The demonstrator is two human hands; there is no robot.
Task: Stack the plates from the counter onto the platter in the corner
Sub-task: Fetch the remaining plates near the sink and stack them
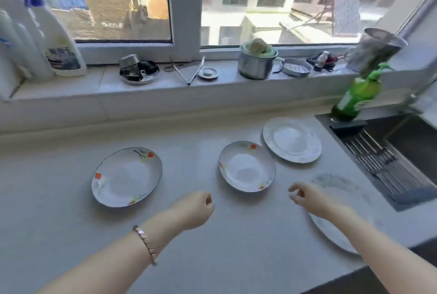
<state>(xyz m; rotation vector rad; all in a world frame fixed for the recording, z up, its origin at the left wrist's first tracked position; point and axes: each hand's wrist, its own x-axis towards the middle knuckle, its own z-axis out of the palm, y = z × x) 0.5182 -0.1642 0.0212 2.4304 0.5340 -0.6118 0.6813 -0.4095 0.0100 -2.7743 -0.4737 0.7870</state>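
Three plates lie apart on the pale counter. A flowered plate (127, 176) sits at the left, a smaller flowered plate (247, 166) in the middle, and a grey-rimmed plate (292, 140) behind it to the right. A large pale platter (340, 201) lies at the counter's near right corner, partly under my right arm. My left hand (196, 209) hovers over the counter between the two flowered plates, fingers curled with nothing in them. My right hand (305, 195) hovers just left of the platter, near the middle plate's front edge, fingers loosely bent and holding nothing.
A sink (402, 151) with a slatted rack lies at the right, a green soap bottle (357, 97) at its back corner. The window sill holds a metal pot (256, 64), tongs (189, 71), small dishes and a white jug (61, 43).
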